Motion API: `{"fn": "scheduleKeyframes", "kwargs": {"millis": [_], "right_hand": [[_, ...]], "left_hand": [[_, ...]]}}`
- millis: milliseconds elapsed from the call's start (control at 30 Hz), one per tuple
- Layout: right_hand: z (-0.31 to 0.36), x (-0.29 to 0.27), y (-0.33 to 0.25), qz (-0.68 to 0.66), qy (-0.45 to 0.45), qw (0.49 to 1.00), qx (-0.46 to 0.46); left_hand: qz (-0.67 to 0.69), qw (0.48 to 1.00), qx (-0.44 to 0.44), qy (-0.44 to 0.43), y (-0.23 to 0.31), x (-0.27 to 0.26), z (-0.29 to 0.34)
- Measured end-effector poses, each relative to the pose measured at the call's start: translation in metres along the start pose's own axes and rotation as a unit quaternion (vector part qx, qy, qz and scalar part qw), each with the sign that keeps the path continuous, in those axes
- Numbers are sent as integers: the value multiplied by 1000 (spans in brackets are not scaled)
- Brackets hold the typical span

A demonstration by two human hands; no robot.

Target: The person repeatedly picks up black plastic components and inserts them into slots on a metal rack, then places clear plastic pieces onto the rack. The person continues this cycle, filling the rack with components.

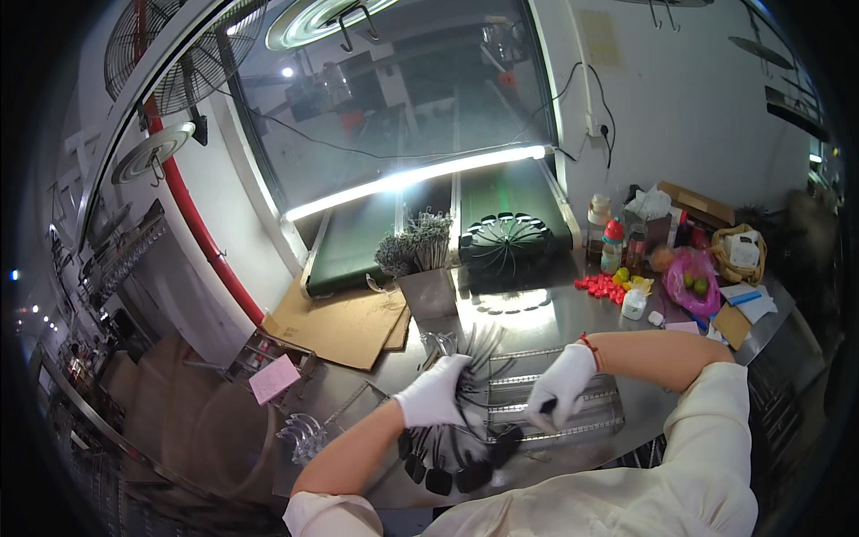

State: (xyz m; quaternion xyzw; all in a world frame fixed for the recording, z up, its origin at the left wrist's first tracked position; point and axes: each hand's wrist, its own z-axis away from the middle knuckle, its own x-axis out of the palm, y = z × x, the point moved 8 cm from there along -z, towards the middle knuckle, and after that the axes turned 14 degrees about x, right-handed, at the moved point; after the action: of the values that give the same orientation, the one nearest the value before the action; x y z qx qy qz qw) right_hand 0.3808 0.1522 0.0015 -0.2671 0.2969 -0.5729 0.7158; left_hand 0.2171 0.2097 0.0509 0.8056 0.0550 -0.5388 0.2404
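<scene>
Shiny grey metal for the worktop (573,322) here, with a bright patch of glare in front of two green conveyor belts (353,255). A lit tube light (416,179) runs across above the belts, below a big dark window (394,98). White walls, a red pipe (197,215) on the left, and a caged fan (179,54) up top.

The main thing is a bunch of black pieces (438,481), thin stems with flat rounded ends, at the near edge of the top. It's pretty blurry. The left hand (434,392), white glove, is closed on the stems, which stick out above and below it. The right hand (562,392), also gloved, has its fingers curled in, pinching a small dark bit (548,406), too small to say what. Under that hand there's a flat wire rack (519,380).

Farther back, a wheel of black paddles (506,234) sits at the end of the right belt, and just left of it a grey metal bin (428,294) is stuffed with thin grey stems (416,243). Cardboard sheets (335,322) lie left of the bin, a pink pad (275,379) near the left edge. The right side is cluttered: red bits (599,288), a white jar (633,305), bottles (611,246), a pink bag (684,279) with green round things inside and a basket (756,267).
</scene>
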Motion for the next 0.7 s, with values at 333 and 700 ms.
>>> {"fn": "scheduleKeyframes", "kwargs": {"millis": [333,700], "right_hand": [[76,-4,-163,606,609,469,-205],[-32,-19,-7,-108,26,989,-99]], "left_hand": [[509,829,-199,-120,-31,50,21],[202,928,-91,300,-25,-31,15]]}}
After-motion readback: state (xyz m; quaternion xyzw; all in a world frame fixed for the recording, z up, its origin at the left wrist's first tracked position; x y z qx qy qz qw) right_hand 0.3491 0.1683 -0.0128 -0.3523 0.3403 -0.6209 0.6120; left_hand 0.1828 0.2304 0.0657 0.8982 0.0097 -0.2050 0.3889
